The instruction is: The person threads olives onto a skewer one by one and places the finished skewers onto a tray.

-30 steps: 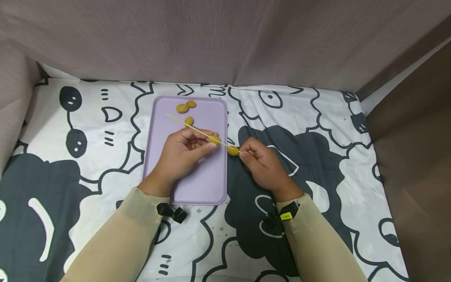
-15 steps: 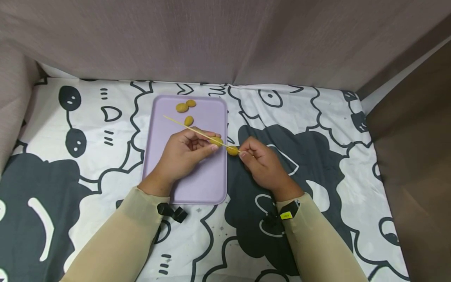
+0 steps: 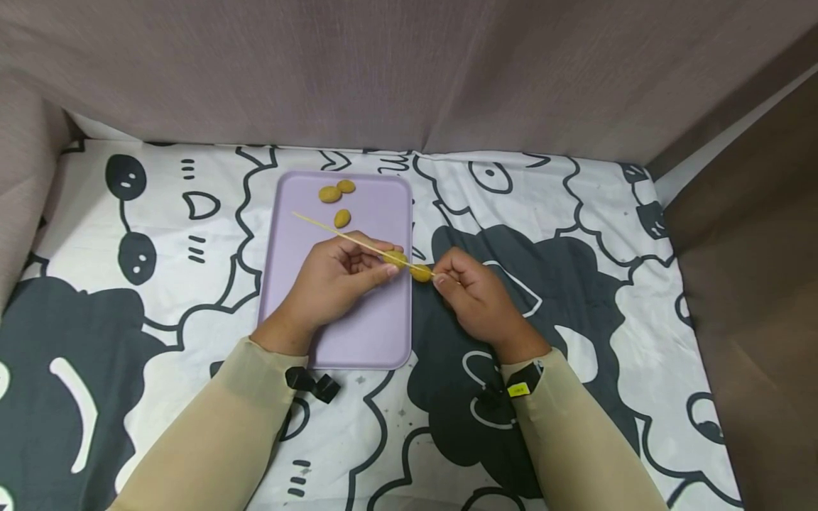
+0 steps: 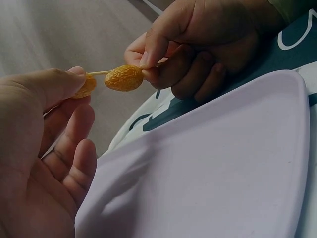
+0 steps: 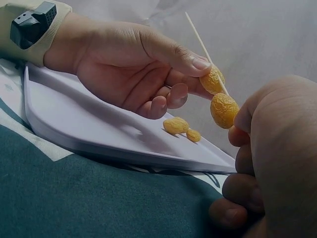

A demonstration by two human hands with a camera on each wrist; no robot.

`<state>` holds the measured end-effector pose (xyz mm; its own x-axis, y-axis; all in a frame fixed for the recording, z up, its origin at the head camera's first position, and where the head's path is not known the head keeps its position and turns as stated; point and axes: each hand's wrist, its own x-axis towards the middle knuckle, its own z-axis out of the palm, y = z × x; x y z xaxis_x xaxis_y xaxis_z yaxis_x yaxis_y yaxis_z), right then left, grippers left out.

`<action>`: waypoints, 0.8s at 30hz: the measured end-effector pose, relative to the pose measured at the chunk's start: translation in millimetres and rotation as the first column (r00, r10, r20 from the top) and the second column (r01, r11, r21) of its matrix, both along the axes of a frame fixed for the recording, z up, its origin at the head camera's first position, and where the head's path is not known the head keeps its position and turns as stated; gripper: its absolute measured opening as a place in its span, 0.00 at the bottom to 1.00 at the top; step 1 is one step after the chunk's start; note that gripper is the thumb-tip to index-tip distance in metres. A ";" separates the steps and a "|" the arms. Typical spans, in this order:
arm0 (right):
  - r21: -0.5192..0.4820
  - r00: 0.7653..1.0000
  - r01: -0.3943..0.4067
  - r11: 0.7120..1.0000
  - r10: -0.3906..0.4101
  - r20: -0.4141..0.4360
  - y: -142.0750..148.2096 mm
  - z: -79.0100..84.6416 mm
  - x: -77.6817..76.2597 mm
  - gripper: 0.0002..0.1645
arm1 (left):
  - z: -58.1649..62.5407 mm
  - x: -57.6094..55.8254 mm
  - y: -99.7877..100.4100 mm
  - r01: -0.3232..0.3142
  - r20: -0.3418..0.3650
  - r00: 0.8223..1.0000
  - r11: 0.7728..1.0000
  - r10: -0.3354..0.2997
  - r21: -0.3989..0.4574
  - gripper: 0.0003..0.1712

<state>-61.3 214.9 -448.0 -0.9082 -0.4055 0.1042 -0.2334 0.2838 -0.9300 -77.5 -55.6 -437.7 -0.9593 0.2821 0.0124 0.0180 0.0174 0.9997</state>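
Observation:
A thin wooden skewer (image 3: 319, 225) slants across the tray's right side, held off the surface. My left hand (image 3: 329, 280) pinches a wrinkled yellow dried fruit (image 5: 213, 80) on the skewer between thumb and fingertips. Beside it, a second dried fruit (image 4: 124, 78) sits on the skewer near its right end. My right hand (image 3: 479, 294) pinches that end between thumb and forefinger, right against the second fruit. A small gap separates the two fruits. Whether the skewer passes through the middle of the left fruit cannot be told; fingers partly cover it.
Underneath my left hand lies a lilac tray (image 3: 364, 341). Several loose dried fruits, such as this larger one (image 3: 329, 194), lie in its far half. A cartoon-print cloth (image 3: 575, 284) covers the table, and a grey-brown curtain (image 3: 409, 71) hangs along the back.
The left fruit has moved a little rightward along the skewer with my left hand's fingertips, closing in on the second fruit. My right hand has barely moved.

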 end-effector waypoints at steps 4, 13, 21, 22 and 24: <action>0.008 1.000 -0.003 1.000 0.003 0.003 -0.3 1.3 0.0 0.07 | 0.1 -0.1 0.3 0.007 0.000 1.000 1.000 -0.007 -0.007 0.17; 0.016 1.000 -0.015 1.000 0.015 -0.001 -0.5 1.5 0.6 0.06 | -0.4 -0.1 0.4 0.021 0.002 1.000 1.000 -0.021 -0.023 0.16; 0.020 1.000 -0.015 1.000 0.014 0.004 -1.0 2.6 0.6 0.07 | 1.0 -0.2 0.3 0.027 0.010 1.000 0.999 -0.027 -0.035 0.17; 0.021 1.000 -0.014 1.000 0.013 0.004 -1.0 2.5 0.7 0.07 | 1.1 -0.2 0.4 0.028 0.011 1.000 0.999 -0.028 -0.033 0.17; 0.019 1.000 -0.012 1.000 0.012 0.006 -1.1 2.1 0.8 0.06 | 1.0 -0.4 0.5 0.029 0.010 1.000 0.999 -0.028 -0.035 0.17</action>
